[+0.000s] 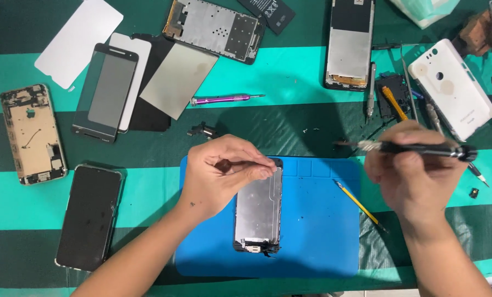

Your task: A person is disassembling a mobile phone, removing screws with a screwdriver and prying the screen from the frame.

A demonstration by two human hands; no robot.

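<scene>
The fingers (257, 168) of the left hand (221, 176) are pinched almost closed on the top edge of the screen panel (258, 212). The panel lies on the blue mat (317, 231), its long axis running away from the person, directly under this hand. The right hand (413, 176) is well apart on the right, closed around a black screwdriver (422, 149) held above the mat.

1. My left hand (222, 171) is covering the top corner of the phone screen assembly (259, 212); I can't tell what my fingertips are pinching.
2. My right hand (413, 171) is hiding the middle of the black screwdriver (422, 149), and its tip is blurring.
3. The frame's top edge is cutting off the black battery (268, 12) and the open phone frame (350, 44).
4. The small black part (474, 192) is showing too small to identify.
</scene>
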